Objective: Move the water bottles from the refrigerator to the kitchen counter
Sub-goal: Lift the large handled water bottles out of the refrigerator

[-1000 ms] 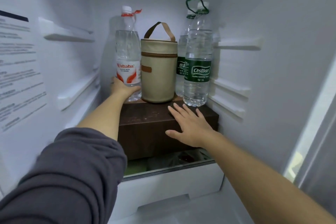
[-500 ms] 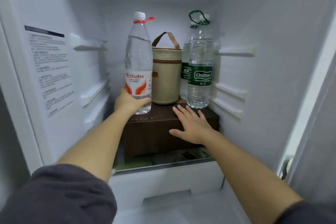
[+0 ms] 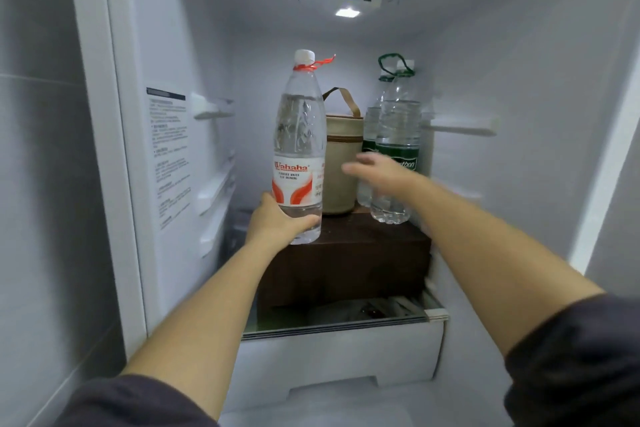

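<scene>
- The left hand [image 3: 277,222] gripped the Wahaha bottle [image 3: 299,149] low on its body, fingers curled round it just under the red-and-white label.
- That bottle stood upright at the front-left corner of the brown box [image 3: 346,263] inside the refrigerator [image 3: 519,80]; whether its base touched the box could not be told.
- The right hand [image 3: 381,173] was blurred, fingers stretched out and holding nothing, in front of the green-labelled bottle [image 3: 398,135]. Contact was unclear.
- A second green-capped bottle [image 3: 371,125] stood just behind it, both on the box's right side.
- Between the bottles sat a beige pouch [image 3: 341,163], strap handle up.
</scene>
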`<control>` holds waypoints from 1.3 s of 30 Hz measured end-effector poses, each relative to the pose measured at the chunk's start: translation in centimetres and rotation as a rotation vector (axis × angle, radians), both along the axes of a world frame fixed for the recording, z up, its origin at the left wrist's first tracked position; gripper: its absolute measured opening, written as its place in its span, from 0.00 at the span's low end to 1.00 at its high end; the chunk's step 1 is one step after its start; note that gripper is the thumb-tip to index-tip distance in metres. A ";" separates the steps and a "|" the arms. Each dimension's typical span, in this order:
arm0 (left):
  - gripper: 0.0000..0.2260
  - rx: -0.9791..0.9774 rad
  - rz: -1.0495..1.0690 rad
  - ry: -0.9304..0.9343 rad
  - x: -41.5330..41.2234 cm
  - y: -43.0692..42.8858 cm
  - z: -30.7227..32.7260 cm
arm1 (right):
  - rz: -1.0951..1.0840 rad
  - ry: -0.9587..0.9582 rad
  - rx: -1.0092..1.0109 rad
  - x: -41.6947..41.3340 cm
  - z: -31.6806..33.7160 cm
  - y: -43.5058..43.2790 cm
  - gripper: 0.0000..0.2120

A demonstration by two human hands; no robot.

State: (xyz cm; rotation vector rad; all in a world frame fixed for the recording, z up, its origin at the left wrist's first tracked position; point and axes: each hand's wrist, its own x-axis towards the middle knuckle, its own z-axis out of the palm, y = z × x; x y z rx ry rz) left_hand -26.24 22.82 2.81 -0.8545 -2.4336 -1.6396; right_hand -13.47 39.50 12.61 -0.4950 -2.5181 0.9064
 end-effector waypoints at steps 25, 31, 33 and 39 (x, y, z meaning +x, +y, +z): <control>0.38 0.010 -0.065 0.281 1.6 0.3 0.0 | 0.095 0.638 -0.346 1.3 9.4 -7.8 0.10; 0.36 0.023 -0.009 0.376 3.1 0.3 0.0 | 0.004 0.794 -0.482 4.2 7.6 -8.2 0.04; 0.37 0.005 -0.005 0.394 4.1 0.3 -0.2 | 0.004 0.849 -0.479 5.4 7.2 -8.7 0.06; 0.42 -0.038 0.016 0.393 7.8 -0.3 -1.5 | -0.001 0.905 -0.476 9.1 6.2 -9.8 0.07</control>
